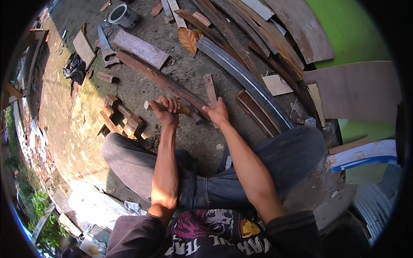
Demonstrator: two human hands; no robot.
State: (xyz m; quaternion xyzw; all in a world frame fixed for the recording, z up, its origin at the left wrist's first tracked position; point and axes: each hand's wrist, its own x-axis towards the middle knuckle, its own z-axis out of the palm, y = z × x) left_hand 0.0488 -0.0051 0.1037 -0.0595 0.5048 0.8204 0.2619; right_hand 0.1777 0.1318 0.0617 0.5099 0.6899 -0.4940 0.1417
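Observation:
My left hand (167,112) is closed round the wooden handle of a hammer (184,110). Its dark head lies close to the end of a long brown wooden beam (159,78) on the ground. My right hand (218,112) grips a short, flat strip of wood (210,88), which stands up past my thumb beside the beam's near end. Both hands are in front of my crossed legs. Whether the hammer head touches the beam or the strip, I cannot tell.
Nailed-looking wood blocks (123,118) lie left of my knee. Farther off are a handsaw (106,49), a paint can (122,16) and a pale plank (141,48). Right of my hands lie a long grey bar (245,77), stacked boards (297,30) and a green panel (352,30).

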